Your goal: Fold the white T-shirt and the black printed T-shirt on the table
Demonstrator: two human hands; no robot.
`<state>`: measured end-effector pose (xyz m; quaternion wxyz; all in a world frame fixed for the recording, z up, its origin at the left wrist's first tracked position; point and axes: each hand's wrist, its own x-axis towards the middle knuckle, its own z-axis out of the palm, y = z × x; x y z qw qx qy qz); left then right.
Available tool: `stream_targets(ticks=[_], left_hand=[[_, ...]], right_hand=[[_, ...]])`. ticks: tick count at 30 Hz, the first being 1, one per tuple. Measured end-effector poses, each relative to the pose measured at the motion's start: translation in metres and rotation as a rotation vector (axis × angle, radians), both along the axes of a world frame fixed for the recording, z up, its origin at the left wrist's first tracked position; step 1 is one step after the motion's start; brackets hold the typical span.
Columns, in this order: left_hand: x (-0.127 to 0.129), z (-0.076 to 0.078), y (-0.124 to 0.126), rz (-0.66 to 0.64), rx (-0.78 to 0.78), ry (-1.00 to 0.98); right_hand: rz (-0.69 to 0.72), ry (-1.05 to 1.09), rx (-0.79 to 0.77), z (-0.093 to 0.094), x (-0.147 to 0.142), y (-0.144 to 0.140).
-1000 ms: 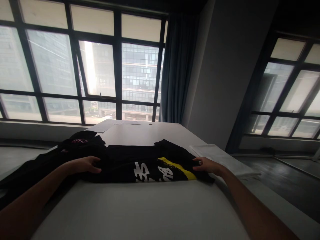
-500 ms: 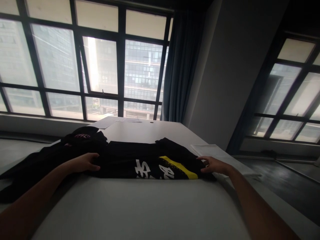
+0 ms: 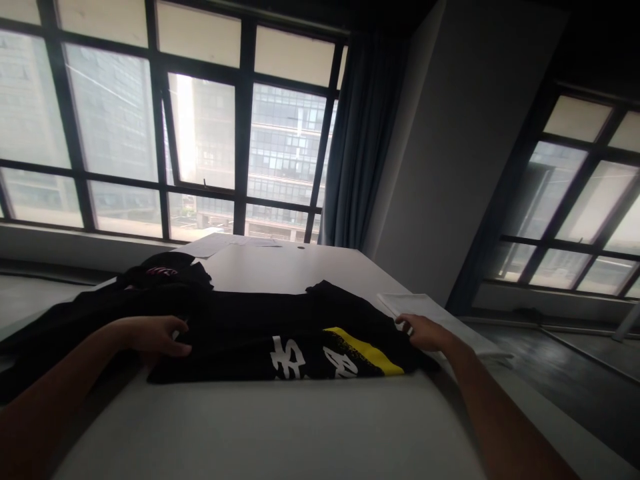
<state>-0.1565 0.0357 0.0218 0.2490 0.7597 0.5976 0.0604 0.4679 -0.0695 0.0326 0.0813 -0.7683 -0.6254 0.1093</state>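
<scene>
Black T-shirt half folded at mid-frame, both hands on its ends.

The black cotton T-shirt with white lettering and a yellow band lies across the pale grey tabletop, seemingly folded into a long strip; the crosswise fold looks undone. The left hand pinches its left edge, the right hand its right corner. More dark clothing is heaped at centre-left, a white folded sheet lies at right.
</scene>
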Motion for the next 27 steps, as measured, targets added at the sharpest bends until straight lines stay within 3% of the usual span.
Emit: stream_targets(ticks=[2, 4, 7, 10, 12, 16, 19, 23, 27], left_hand=[[0.010, 0.001, 0.003, 0.059, -0.028, -0.024], [0.023, -0.003, 0.007, 0.101, 0.073, -0.052], [0.038, -0.015, 0.014, 0.073, 0.225, -0.045], [0.041, -0.022, 0.020, 0.010, 0.264, -0.024], [0.038, -0.019, 0.021, -0.007, 0.327, -0.046], [0.027, -0.004, 0.021, 0.031, 0.480, -0.141], [0.025, -0.003, 0.022, 0.080, 0.459, -0.112], [0.029, -0.017, 0.025, 0.069, 0.397, -0.056], [0.029, -0.030, 0.030, 0.053, 0.410, -0.082]], right_hand=[[0.141, 0.033, 0.114, -0.001, -0.014, 0.005], [0.273, 0.050, 0.153, -0.007, -0.031, 0.011], [0.327, -0.040, 0.181, -0.020, -0.054, 0.020], [0.270, -0.165, 0.283, -0.029, -0.070, 0.026], [0.207, -0.184, 0.405, -0.031, -0.073, 0.030], [-0.066, -0.058, 0.690, -0.032, -0.065, 0.039], [-0.234, 0.030, 0.742, -0.038, -0.057, 0.048], [-0.229, -0.026, 0.670, -0.045, -0.051, 0.052], [-0.052, -0.197, 0.573, -0.043, -0.058, 0.043]])
